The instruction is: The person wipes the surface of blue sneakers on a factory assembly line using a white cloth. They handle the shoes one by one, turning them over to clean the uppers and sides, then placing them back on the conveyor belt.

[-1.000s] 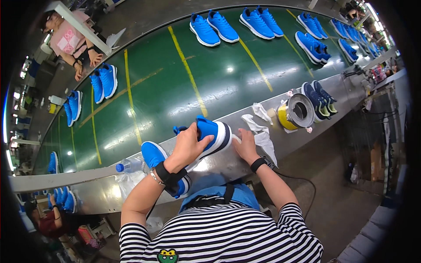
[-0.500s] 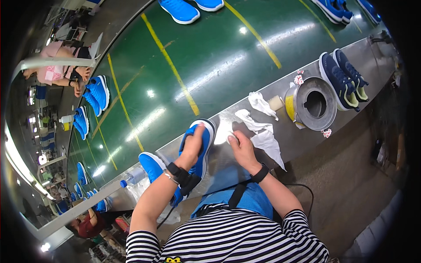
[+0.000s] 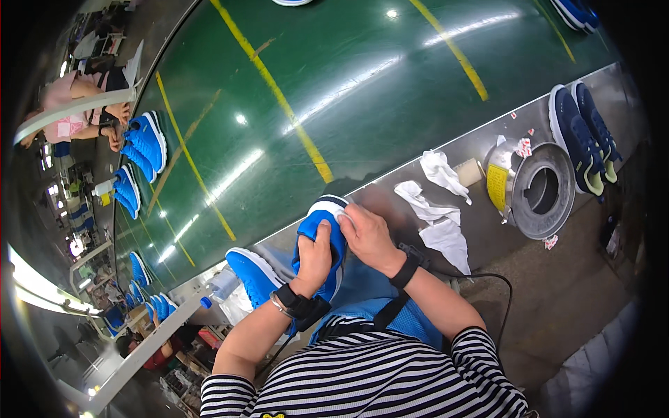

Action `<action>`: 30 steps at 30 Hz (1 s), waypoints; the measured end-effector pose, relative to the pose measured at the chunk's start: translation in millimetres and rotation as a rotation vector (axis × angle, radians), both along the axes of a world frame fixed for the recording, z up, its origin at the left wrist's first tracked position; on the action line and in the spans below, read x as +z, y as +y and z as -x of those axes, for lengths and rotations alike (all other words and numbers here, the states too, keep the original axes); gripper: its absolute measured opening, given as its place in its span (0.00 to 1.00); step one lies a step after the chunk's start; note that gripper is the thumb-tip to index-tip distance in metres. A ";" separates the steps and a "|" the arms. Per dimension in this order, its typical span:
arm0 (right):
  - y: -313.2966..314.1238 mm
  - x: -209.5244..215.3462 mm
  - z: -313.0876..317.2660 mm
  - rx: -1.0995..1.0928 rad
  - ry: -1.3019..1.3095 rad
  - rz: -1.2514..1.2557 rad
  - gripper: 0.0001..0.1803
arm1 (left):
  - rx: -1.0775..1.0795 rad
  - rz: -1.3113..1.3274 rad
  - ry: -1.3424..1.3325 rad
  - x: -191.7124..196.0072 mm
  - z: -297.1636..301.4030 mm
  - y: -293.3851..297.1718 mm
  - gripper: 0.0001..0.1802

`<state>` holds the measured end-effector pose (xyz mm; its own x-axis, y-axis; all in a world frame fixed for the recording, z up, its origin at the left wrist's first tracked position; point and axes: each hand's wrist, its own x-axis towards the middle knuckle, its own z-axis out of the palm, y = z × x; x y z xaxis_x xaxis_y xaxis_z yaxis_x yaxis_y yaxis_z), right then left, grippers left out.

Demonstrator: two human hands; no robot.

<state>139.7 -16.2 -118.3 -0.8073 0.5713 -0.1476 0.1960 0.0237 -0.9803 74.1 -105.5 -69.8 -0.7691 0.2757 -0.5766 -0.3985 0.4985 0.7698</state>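
My left hand (image 3: 313, 261) grips a blue sneaker (image 3: 337, 254) with a white sole, its thumb across the shoe's opening. Close beside it, my right hand (image 3: 369, 235) pinches a small white piece of cloth (image 3: 339, 210) against the dark-and-white edge at the shoe's far end. The fingers partly hide that cloth. Left of my left hand, a second blue sneaker (image 3: 252, 273) rests on the metal ledge (image 3: 540, 111), its rear part covered by my wrist.
Several white rags (image 3: 446, 240) lie right of my hands, beside a round metal container (image 3: 561, 216) and navy sneakers (image 3: 568, 132). A blue-capped bottle (image 3: 223, 283) is at left. Beyond the ledge runs a green belt (image 3: 376, 125) carrying blue sneakers (image 3: 145, 146); a person in pink (image 3: 66, 104) stands far left.
My right hand has moved left, bringing the white cloth onto the sneaker's far end. The held sneaker has turned more upright. The whole view has shifted slightly.
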 end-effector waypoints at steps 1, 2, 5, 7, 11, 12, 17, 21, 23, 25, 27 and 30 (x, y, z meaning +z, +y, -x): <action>2.9 3.3 7.5 0.020 -0.009 -0.030 0.07 | -0.038 0.021 0.035 4.4 -0.4 3.4 0.11; 8.6 5.5 19.7 0.038 -0.013 -0.060 0.07 | -0.078 0.042 0.074 6.0 0.3 4.6 0.11; 9.3 6.4 15.7 0.085 -0.029 -0.044 0.07 | -0.075 0.006 0.111 5.1 -1.4 4.2 0.11; 8.1 6.1 -3.8 0.095 -0.035 0.013 0.07 | -0.059 0.026 0.076 2.6 -1.3 2.6 0.10; 7.8 3.5 12.0 0.058 0.028 0.013 0.06 | -0.091 0.050 0.027 4.5 2.0 -0.9 0.10; 10.7 3.7 16.7 0.074 0.014 0.014 0.07 | -0.094 0.040 0.041 1.9 2.1 -0.2 0.10; 3.8 9.6 -1.2 0.090 -0.041 0.106 0.06 | -0.123 0.028 0.036 2.9 0.5 0.2 0.09; 10.6 8.5 16.7 0.092 -0.053 0.051 0.07 | -0.129 0.030 0.030 4.0 1.7 1.1 0.09; 10.0 4.9 15.5 0.109 -0.057 0.047 0.07 | -0.120 0.041 0.037 4.3 2.8 1.9 0.09; 5.8 12.6 -4.4 0.117 -0.073 0.114 0.08 | -0.117 0.048 0.061 1.6 0.4 0.0 0.10; 2.9 13.7 -5.0 0.087 -0.072 0.147 0.08 | -0.108 0.032 0.085 0.2 0.9 -0.4 0.10; 11.1 6.9 18.8 0.075 -0.068 0.076 0.09 | -0.084 0.029 0.075 2.6 0.3 4.1 0.10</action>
